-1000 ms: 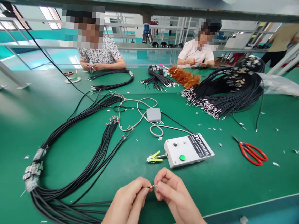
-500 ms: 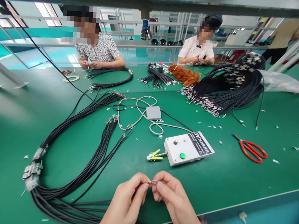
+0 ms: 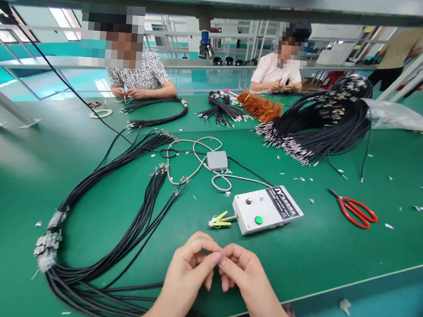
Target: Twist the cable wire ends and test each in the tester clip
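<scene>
Since the earlier frame, the left hand (image 3: pixel 187 275) and right hand (image 3: pixel 252 279) have drawn together: the fingertips now meet, and the thin red-and-blue wire end seen between them then is hidden at that point. Left to right on the smooth green counter (image 3: pixel 335 249): a curved bundle of thin black cables (image 3: pixel 98 167), bound with clear wrap at its bend, stripped coloured ends toward the middle. Left hand next; grip closed, thumb tip against forefinger; cannot tell what is pinched there. Farther back, a small grey square plastic box (image 3: pixel 217 161) among loops of grey cord. Then a yellow-green plastic clip (image 3: pixel 221 221), at the end of a metal shaft. Right hand, nearer the counter edge: grip likewise pinched closed, contents covered by the fingers. White rectangular control box (image 3: pixel 266 210), black knob and green button on top, joined to that shaft. Behind, a heap of black pale-tipped cables (image 3: pixel 315 122). Rightmost, red-handled scissors (image 3: pixel 359 214), well apart from both hands.
</scene>
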Motion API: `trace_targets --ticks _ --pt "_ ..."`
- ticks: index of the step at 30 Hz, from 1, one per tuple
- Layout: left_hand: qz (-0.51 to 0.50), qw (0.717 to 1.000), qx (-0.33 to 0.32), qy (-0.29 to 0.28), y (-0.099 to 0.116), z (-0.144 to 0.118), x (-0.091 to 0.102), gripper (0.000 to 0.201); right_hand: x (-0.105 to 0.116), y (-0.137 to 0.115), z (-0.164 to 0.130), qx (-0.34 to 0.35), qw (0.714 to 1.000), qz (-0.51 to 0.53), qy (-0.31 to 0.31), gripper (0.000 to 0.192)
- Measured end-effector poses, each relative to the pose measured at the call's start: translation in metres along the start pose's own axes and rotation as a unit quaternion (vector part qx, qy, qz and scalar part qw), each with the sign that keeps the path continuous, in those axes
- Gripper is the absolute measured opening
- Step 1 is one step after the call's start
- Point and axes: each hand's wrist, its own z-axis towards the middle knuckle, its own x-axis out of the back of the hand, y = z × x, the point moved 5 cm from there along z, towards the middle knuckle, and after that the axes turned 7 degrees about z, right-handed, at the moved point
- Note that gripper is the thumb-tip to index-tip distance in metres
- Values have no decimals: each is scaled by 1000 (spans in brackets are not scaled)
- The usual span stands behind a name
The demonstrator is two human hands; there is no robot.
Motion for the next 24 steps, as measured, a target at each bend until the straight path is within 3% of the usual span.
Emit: trace_targets --ticks 3,5,7,10,12,14,17,20,22,24 --pt "-19 998 53 3 -14 2 1 28 4 -2 3 1 998 -60 -3 37" --pt "22 998 62 -6 -18 -1 1 25 7 -3 4 6 995 -105 0 34" --pt "111 993 27 -11 -17 -4 2 21 9 -4 4 13 989 -150 -4 28" --pt "254 964 -80 7 -7 -10 3 19 11 -8 1 44 973 -226 -14 20" --pt "289 948 -130 22 -3 -11 4 22 13 -14 -2 83 956 -281 -16 17" --pt "284 949 -130 32 -4 -8 6 22 16 -20 -4 126 933 -338 -13 17" --pt "253 963 -86 37 -9 -1 11 19 18 -30 -8 194 878 -437 9 13" --pt "248 965 -79 23 -11 4 13 19 10 -36 -9 268 795 -544 2 13" --pt "287 952 -108 10 -10 4 13 20 -1 -35 -6 303 741 -599 -29 12" --pt "359 919 -162 0 -9 2 12 22 -9 -33 -3 324 697 -638 -52 25"
